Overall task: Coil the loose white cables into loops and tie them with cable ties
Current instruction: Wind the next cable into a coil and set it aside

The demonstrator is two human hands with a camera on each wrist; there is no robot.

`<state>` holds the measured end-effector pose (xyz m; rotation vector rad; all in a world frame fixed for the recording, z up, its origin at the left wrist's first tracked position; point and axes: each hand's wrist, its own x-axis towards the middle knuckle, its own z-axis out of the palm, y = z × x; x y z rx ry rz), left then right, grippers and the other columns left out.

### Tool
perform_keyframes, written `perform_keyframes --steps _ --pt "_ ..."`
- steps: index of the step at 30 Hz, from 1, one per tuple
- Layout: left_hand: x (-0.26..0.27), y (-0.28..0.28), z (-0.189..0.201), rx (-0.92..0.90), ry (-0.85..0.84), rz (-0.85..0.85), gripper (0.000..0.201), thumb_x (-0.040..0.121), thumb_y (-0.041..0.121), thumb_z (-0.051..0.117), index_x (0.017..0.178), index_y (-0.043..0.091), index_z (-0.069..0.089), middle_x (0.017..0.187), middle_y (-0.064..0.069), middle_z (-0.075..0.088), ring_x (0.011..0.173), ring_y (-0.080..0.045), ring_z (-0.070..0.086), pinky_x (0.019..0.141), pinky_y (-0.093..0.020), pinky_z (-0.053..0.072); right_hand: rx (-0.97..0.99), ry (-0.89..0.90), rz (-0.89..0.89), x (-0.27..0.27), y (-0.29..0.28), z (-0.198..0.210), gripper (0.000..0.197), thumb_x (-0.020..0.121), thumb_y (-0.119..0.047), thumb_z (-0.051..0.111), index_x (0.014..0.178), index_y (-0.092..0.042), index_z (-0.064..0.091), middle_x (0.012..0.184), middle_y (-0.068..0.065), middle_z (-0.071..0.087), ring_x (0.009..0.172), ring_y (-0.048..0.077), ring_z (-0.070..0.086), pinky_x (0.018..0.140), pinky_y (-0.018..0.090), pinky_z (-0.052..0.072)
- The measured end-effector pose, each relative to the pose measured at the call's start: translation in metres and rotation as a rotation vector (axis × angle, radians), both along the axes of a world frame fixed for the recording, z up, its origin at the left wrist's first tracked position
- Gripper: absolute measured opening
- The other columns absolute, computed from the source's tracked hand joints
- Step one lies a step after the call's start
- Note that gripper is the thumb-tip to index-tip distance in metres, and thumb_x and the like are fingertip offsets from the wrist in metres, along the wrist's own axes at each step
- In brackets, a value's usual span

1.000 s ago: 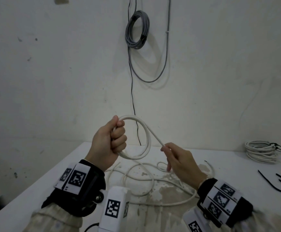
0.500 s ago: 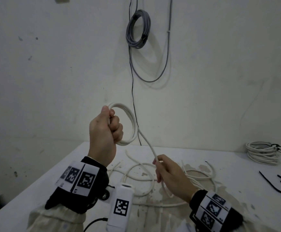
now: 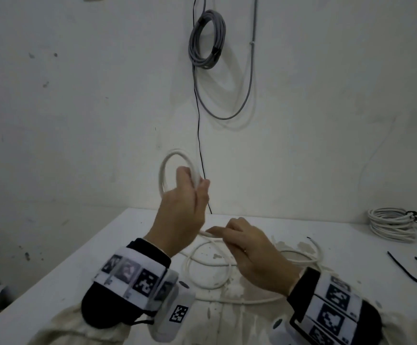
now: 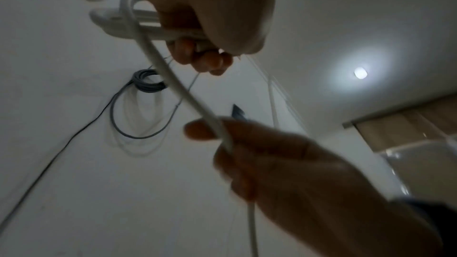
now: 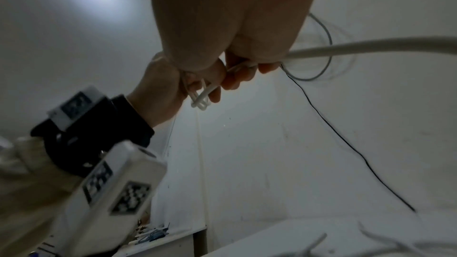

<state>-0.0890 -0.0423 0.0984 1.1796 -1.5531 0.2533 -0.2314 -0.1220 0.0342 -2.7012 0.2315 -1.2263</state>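
Left hand point(image 3: 181, 207) is gripping a small coil of white cable point(image 3: 175, 170), raised above the table point(image 3: 103, 257). Right hand point(image 3: 252, 255), just below it, pinches the loose run.

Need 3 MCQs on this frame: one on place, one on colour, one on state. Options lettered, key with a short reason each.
1. Where does the finished white coil lie?
A. far right of the table
B. on the wall
C. in the left hand

2. What colour are the loose cable ties at the table's right edge?
A. white
B. black
C. red

3. What is the left hand doing?
A. resting flat on the table
B. holding small loops of the white cable up in the air
C. holding a cable tie

Key:
1 A: the head view shows it lying by the table's far right edge, already tied.
2 B: they look dark against the white top.
3 B: its grip closes on the loops above the table, while the right hand pinches the strand lower down.
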Motion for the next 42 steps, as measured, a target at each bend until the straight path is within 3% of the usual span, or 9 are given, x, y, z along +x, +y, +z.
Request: perform_keyframes --steps 6,11,17,23,26,28,33,36,42 --pt "0.002 -0.012 -0.02 0.146 -0.398 0.238 0.057 0.089 0.044 0.011 0.097 0.002 0.047 0.069 -0.01 0.061 0.046 -0.026 0.057 0.039 -0.034 0.046 -0.156 -0.139 0.005 -0.017 0.005 0.034 0.009 0.087 -0.016 0.048 0.094 -0.021 0.051 0.078 -0.002 0.058 0.07 0.003 0.045 0.065 0.022 0.039" --pt "-0.009 -0.009 -0.025 0.133 -0.476 0.241 0.053 0.092 0.042 0.012 0.092 0.004 0.049 0.067 -0.009 0.057 0.039 -0.019 0.038 0.035 -0.021 0.024 -0.166 -0.129 0.006 -0.025 -0.001 0.038 0.006 0.086 -0.017 0.052 0.088 -0.021 0.049 0.076 -0.004 0.058 0.068 0.003 0.048 0.066 0.019 0.041" --pt "-0.026 -0.004 -0.026 0.247 -0.231 0.055 0.029 0.091 0.041 0.021 0.088 0.015 0.033 0.054 0.005 0.041 0.044 -0.016 0.04 0.047 -0.032 0.029 -0.181 -0.092 0.053 -0.029 -0.003 0.042 0.014 0.089 -0.026 0.053 0.1 -0.023 0.045 0.086 -0.012 0.057 0.077 -0.009 0.05 0.076 0.007 0.041" --pt "-0.029 0.006 -0.01 0.555 0.343 -0.399 0.045 0.097 0.038 0.044 0.065 0.006 0.041 0.045 0.004 0.028 0.039 -0.01 0.021 0.039 -0.021 0.021 -0.208 -0.024 -0.092 -0.028 -0.024 0.037 0.04 0.095 -0.054 0.034 0.115 -0.021 0.044 0.092 0.001 0.052 0.085 0.006 0.042 0.076 0.017 0.037" --pt "-0.027 0.009 -0.005 0.667 0.684 -0.636 0.034 0.088 0.03 0.049 0.061 0.011 0.044 0.039 0.006 0.019 0.031 -0.006 0.013 0.037 -0.011 0.012 -0.042 0.088 -0.126 -0.026 -0.019 0.029 0.048 0.084 -0.061 0.049 0.116 -0.026 0.044 0.095 -0.006 0.052 0.086 0.009 0.048 0.074 0.029 0.039" --pt "-0.019 0.006 -0.006 0.688 0.958 -0.85 0.031 0.084 0.03 0.051 0.059 0.012 0.047 0.033 0.008 0.022 0.023 -0.003 0.017 0.033 -0.012 0.011 0.155 0.082 -0.092 -0.026 -0.012 0.024 0.054 0.075 -0.045 0.071 0.117 -0.024 0.044 0.085 -0.004 0.06 0.076 0.012 0.057 0.069 0.027 0.048" --pt "-0.008 -0.003 -0.02 0.543 1.226 -1.348 0.027 0.073 0.022 0.077 0.063 0.011 0.054 0.036 0.007 0.021 0.026 -0.009 0.018 0.028 -0.019 0.024 0.849 -0.02 -0.022 -0.021 0.001 0.025 0.011 0.081 -0.004 0.067 0.091 -0.003 0.061 0.082 0.019 0.069 0.077 0.03 0.067 0.068 0.032 0.052" --pt "-0.006 -0.005 -0.024 0.493 1.253 -1.296 0.032 0.065 0.024 0.081 0.059 0.014 0.052 0.031 0.007 0.028 0.022 -0.007 0.021 0.026 -0.018 0.027 1.119 -0.049 0.157 -0.021 0.007 0.035 0.01 0.088 0.009 0.051 0.09 0.002 0.058 0.074 0.018 0.068 0.074 0.027 0.07 0.067 0.032 0.056" --pt "-0.006 -0.005 -0.023 0.534 1.249 -0.926 0.034 0.085 0.033 0.046 0.056 0.014 0.045 0.033 0.007 0.024 0.025 -0.004 0.023 0.035 -0.019 0.02 1.42 -0.304 0.417 -0.022 0.011 0.042 0.024 0.085 -0.027 0.053 0.087 -0.003 0.051 0.049 -0.001 0.031 0.043 0.014 0.04 0.053 0.03 0.05"
